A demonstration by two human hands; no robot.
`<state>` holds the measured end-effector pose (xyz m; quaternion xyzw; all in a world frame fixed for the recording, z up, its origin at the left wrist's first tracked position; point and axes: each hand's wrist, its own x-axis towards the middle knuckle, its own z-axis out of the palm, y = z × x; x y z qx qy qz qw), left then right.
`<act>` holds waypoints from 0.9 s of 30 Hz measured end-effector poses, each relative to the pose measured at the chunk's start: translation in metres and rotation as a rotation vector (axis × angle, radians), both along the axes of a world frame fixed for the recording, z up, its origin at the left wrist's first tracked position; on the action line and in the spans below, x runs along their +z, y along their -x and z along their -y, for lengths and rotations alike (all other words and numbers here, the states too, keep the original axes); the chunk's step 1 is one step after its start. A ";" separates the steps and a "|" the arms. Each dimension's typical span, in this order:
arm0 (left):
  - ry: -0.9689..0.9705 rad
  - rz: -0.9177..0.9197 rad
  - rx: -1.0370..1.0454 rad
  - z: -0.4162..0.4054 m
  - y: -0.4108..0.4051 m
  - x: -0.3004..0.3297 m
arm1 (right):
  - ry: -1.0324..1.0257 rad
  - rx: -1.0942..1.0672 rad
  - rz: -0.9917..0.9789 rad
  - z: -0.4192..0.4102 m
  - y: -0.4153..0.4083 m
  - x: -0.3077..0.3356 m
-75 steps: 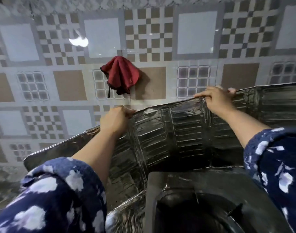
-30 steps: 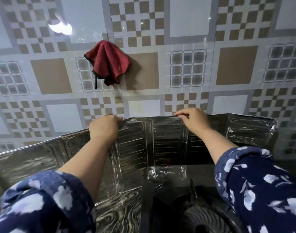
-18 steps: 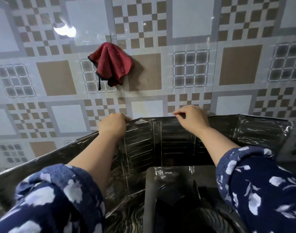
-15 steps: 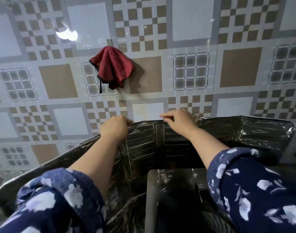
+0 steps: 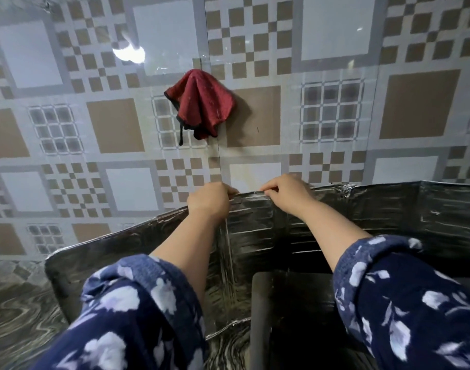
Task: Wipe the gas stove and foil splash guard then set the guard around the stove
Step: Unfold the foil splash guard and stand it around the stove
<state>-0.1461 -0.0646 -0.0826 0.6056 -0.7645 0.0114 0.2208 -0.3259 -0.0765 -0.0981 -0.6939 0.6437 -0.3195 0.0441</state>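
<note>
The foil splash guard (image 5: pixel 255 231) stands upright against the tiled wall, its dark ribbed panels bent around the back and both sides of the gas stove (image 5: pixel 290 297). Only the stove's dark back left corner shows, between my sleeves. My left hand (image 5: pixel 208 201) grips the guard's top edge near a fold, fingers curled over it. My right hand (image 5: pixel 287 192) pinches the same top edge a little to the right. Both hands are close together at the middle of the back panel.
A red cloth (image 5: pixel 201 102) hangs on the patterned tiled wall (image 5: pixel 127 188) above the guard. The marbled grey counter (image 5: pixel 17 311) runs to the left of the guard's left wing. My blue flowered sleeves hide much of the stove.
The guard has come down from a raised tilt to stand around the stove. My right hand has slid left along the top edge, close to my left hand.
</note>
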 end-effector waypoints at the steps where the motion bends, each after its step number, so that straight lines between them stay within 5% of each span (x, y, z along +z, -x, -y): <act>1: 0.006 0.000 -0.002 0.002 0.001 -0.001 | 0.049 -0.008 0.008 -0.002 -0.003 -0.003; 6: -0.044 -0.054 -0.024 0.004 -0.007 0.002 | 0.124 0.064 0.079 0.001 -0.027 -0.009; 16: -0.126 0.267 0.110 -0.026 -0.066 0.039 | 0.103 -0.059 0.044 -0.007 -0.039 -0.007; 27: -0.304 -0.001 -0.136 -0.045 -0.085 0.048 | 0.106 -0.071 0.026 -0.017 -0.038 -0.003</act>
